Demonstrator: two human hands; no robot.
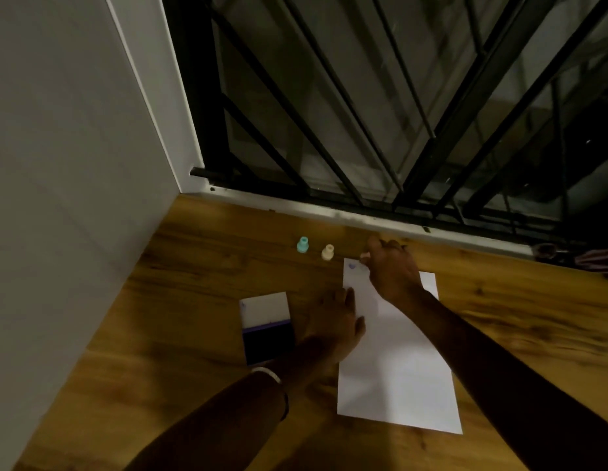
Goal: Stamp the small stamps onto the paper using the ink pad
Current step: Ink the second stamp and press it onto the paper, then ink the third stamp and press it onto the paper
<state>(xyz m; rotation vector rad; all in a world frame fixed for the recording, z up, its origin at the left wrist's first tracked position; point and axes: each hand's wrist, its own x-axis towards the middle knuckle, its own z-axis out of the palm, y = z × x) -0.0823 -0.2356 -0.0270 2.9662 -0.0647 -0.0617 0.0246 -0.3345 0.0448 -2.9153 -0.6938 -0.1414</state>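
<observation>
White paper sheet lay under the flat, spread left hand. Right hand pinched a small pale stamp beside a purple print; overlap risked smudging. Open ink pad sat left of the fingers.

The scene is dimly lit, with a soft pool of light cast on the white paper and the wooden floor. Both forearms are rendered nearly black. Slight blur is seen throughout, and the window bars are splayed by wide-angle distortion.
</observation>
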